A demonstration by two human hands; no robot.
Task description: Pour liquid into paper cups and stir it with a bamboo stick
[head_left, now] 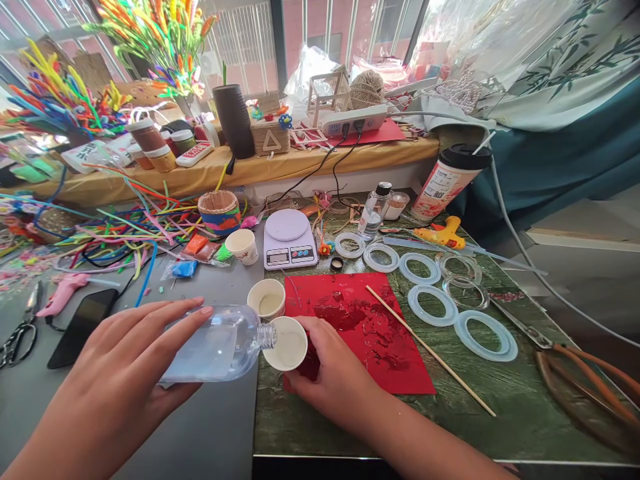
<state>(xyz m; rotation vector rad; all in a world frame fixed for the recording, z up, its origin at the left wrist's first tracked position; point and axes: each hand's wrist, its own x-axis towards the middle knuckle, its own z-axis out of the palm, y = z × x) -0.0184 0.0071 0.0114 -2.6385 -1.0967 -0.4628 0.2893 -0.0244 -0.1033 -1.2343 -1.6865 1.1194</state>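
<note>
My left hand (135,360) is closed around a clear plastic bottle (220,343), tipped on its side with its open neck at the rim of a paper cup (289,343). Fingers of my right hand (330,367) wrap the right side of that cup. Pale liquid shows inside it. Just behind stands a second paper cup (267,299) with some liquid in it. Under and beside my right hand lies a red sheet (400,367) with glossy wet patches. A thin wooden stick (435,353) rests across the sheet's right edge.
Behind the cups sit a white digital scale (290,239) and another paper cup (242,247). Several silicone ring molds (433,305) lie to the right, near large scissors (555,353) and a yellow glue gun (443,233). A phone (84,327) and pipe cleaners (115,230) are at left.
</note>
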